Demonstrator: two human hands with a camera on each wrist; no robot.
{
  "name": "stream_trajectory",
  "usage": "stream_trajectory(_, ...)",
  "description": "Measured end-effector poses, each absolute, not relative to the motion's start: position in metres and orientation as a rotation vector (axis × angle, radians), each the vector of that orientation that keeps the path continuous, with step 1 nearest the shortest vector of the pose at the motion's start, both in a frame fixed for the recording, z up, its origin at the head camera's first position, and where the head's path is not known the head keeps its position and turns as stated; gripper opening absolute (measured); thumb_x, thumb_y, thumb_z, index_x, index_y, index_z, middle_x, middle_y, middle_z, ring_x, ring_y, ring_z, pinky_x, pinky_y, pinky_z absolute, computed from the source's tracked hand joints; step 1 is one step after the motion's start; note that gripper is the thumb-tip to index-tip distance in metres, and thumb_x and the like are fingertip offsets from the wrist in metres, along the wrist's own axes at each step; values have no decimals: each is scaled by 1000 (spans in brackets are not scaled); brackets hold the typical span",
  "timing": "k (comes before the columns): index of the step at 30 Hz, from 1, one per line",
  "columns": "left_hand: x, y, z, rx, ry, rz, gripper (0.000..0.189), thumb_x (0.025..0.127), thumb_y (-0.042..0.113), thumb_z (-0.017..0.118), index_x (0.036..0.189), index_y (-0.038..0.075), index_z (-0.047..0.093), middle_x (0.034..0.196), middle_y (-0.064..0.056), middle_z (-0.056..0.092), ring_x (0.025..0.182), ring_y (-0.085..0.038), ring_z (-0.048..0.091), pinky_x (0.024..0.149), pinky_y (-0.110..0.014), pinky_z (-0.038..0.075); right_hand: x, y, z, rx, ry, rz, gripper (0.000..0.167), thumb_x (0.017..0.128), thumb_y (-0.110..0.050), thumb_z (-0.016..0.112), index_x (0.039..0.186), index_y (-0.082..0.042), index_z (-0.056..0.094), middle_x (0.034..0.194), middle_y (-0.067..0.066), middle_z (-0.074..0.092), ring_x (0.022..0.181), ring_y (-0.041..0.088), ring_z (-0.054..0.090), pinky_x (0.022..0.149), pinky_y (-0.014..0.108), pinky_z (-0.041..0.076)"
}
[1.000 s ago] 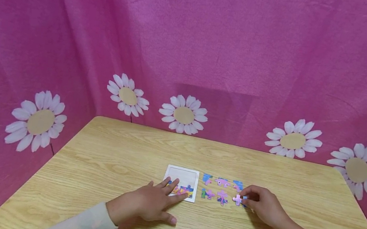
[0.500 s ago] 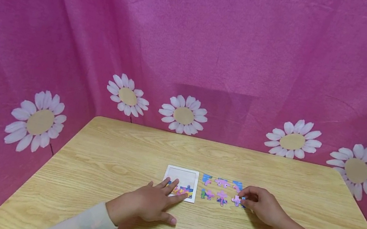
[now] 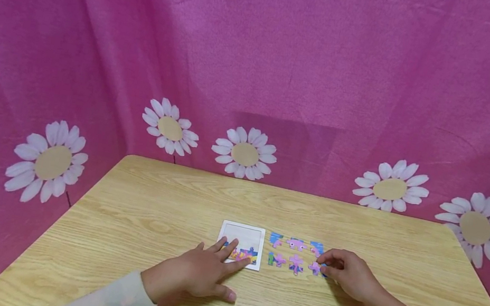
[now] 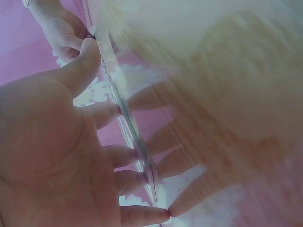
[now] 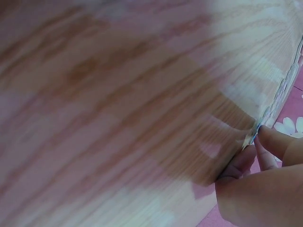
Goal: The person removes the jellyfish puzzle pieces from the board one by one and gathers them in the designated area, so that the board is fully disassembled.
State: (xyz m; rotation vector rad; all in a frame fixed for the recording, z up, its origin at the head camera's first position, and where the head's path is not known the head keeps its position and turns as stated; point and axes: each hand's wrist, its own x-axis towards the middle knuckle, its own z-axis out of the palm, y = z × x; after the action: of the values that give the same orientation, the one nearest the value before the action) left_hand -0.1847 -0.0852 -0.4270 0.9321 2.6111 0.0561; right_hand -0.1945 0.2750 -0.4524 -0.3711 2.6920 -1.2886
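In the head view my left hand [image 3: 206, 271] lies with fingers spread over the lower left of a white puzzle frame [image 3: 245, 226]. Several fitted pieces [image 3: 250, 254], yellow, pink and blue, show along its lower part; others are hidden under the fingers. My right hand [image 3: 350, 276] pinches a pink and blue jigsaw puzzle piece [image 3: 314, 268] between thumb and fingers at the right end of the lower row of loose pieces. The fingertips cover its right side. In the right wrist view the thumb and fingers [image 5: 266, 137] meet at the piece's edge, low on the tabletop.
Loose puzzle pieces lie in two rows right of the frame, among them a pink one with eyes [image 3: 297, 244] and a pink one [image 3: 296, 264] below it. A wooden table [image 3: 170, 200] carries everything. Behind hangs a pink curtain [image 3: 314, 78] with daisies.
My right hand has shifted slightly left, and the piece at its fingertips has slid left towards the middle piece of the lower row. My left hand has stayed on the frame.
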Motion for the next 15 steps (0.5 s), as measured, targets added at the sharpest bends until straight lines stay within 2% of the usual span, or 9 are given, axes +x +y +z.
stream_trajectory(15,-183,-83,-425,922,2613,36,82,94,73,52,164,41,24,173,-11,15,158,-37,17,113,-68,32,-195,275,-452,-305,2658,-1311,11,96,-3,71,106,-3,72,88,5,62,67,12,48,56,24,43)
